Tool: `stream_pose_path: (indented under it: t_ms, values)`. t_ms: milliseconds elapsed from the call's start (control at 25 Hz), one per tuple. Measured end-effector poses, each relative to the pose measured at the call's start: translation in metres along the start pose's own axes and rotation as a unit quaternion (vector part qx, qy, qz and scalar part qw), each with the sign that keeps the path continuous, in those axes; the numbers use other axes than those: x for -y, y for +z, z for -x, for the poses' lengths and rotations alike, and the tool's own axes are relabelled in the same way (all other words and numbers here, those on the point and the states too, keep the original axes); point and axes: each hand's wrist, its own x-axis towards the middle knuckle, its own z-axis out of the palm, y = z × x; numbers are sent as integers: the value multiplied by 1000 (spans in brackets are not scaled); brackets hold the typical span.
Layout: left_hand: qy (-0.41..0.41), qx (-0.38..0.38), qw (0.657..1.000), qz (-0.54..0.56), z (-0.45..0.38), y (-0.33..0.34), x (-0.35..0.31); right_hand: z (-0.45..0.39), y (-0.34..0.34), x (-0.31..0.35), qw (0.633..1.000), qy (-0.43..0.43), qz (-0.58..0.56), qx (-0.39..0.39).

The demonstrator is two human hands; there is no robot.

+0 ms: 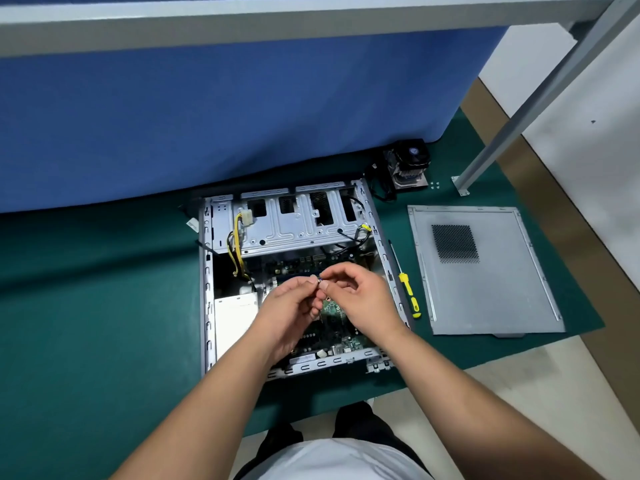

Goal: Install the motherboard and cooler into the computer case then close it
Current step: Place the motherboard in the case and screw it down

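Board point(329, 313) already lies in case point(207, 289). Your left hand point(294, 306) & right hand point(356, 292) pinch a small part point(319, 280), prob a screw, above it. Cooler point(408, 164) & panel point(485, 271) on mat, apart; both still to fit.

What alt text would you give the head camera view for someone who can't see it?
Two hands, left and right, pinch a small part between them over an open case with the motherboard inside, on a green mat. To the right lie a screwdriver and side panel; the cooler sits behind.
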Motion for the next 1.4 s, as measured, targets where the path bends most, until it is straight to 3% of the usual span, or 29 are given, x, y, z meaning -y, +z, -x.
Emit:
stream_pose_path:
  t_ms: [280,400,480,560,640,720,760,800,1040,1400]
  values:
    - [14,13,1000,-20,18,-34,-13,9,41,7,1000,-20,9,-16]
    - [42,10,994,-100,25,-48,-19,9,58,6,999,-23,8,-26]
    - [110,-4,967,-228,25,-58,-30,5,64,4,999,-21,16,-36]
    - [224,-53,884,-407,21,-71,-50,-2,64,0,998,-18,48,-48]
    - [327,-113,745,-571,10,-88,-70,-13,65,-5,996,-3,83,-40]
    - [335,-127,598,-717,-5,-101,-82,-32,67,-14,991,1,135,-19]
    - [314,-126,554,-761,-13,-106,-83,-43,69,-20,986,-3,165,-7]
    - [302,-126,532,-781,-19,-110,-82,-55,72,-25,981,-6,194,4]
    - [348,-142,535,-757,-41,-127,-74,-134,102,-70,903,13,423,72]
    - [344,-142,534,-759,-40,-123,-75,-159,126,-90,857,-84,497,102]
